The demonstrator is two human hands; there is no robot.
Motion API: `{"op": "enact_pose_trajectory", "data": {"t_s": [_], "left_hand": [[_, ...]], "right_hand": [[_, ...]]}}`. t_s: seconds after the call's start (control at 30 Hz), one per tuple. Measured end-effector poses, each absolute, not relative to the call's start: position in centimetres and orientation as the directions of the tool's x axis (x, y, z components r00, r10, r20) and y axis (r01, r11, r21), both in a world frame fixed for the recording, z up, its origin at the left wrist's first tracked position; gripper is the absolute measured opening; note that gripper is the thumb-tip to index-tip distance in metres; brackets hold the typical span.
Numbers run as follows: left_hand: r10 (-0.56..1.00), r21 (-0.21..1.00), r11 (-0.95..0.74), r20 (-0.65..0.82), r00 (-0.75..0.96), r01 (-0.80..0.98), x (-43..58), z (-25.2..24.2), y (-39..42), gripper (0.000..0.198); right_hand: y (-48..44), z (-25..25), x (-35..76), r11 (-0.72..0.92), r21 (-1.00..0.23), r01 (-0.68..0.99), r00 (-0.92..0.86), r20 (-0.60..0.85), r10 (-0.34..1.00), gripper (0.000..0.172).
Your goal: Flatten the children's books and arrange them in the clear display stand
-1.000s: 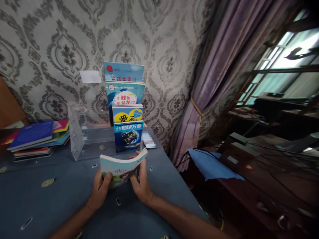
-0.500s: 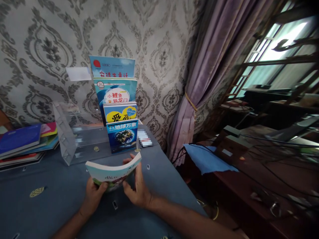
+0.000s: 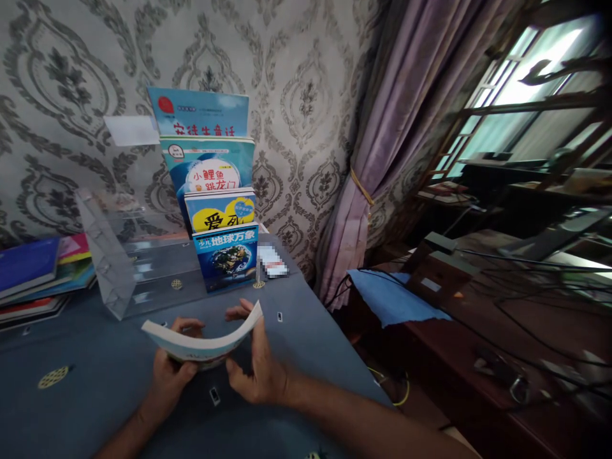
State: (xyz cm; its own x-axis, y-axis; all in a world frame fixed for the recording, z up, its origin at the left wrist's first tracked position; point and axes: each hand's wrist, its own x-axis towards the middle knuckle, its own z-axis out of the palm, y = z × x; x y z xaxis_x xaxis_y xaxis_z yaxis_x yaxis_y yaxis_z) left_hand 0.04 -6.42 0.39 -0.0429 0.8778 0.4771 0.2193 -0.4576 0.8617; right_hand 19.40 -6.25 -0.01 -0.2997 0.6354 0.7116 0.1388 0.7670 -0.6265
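Observation:
Both my hands hold a thin paperback book (image 3: 201, 344) over the blue tablecloth (image 3: 86, 395). The book is bent into a curve, its page edges facing me. My left hand (image 3: 169, 376) grips its left underside, fingers curled round it. On the book's right edge, my right hand (image 3: 255, 373) has its thumb in front and its fingers behind. Just beyond stands a clear acrylic display rack (image 3: 119, 255) with several picture books (image 3: 217, 204) stepped upright on its right side.
A stack of flat books (image 3: 33, 277) lies at the far left. A purple curtain (image 3: 382, 140) hangs right of the table. A dark wooden desk (image 3: 502, 331) with a blue cloth (image 3: 394, 299), cables and boxes stands to the right under a window.
The book has tipped flatter and bent more, so its cover no longer faces me. My view has shifted right, moving the rack and stack leftward in frame.

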Motion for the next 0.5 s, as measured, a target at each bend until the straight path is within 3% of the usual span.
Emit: {"op": "enact_pose_trajectory", "data": {"t_s": [0.33, 0.5], "left_hand": [[0.911, 0.903, -0.413, 0.412, 0.039, 0.115, 0.5, 1.5, -7.0, 0.031], [0.906, 0.902, -0.419, 0.408, 0.112, 0.104, -0.9, -0.1, -6.3, 0.048]], "right_hand": [[-6.2, 0.0, 19.3, 0.776, -0.608, 0.169, -0.316, 0.712, 0.627, 0.092], [-6.0, -0.2, 19.3, 0.833, -0.529, 0.161, -0.329, 0.767, 0.550, 0.098]]}}
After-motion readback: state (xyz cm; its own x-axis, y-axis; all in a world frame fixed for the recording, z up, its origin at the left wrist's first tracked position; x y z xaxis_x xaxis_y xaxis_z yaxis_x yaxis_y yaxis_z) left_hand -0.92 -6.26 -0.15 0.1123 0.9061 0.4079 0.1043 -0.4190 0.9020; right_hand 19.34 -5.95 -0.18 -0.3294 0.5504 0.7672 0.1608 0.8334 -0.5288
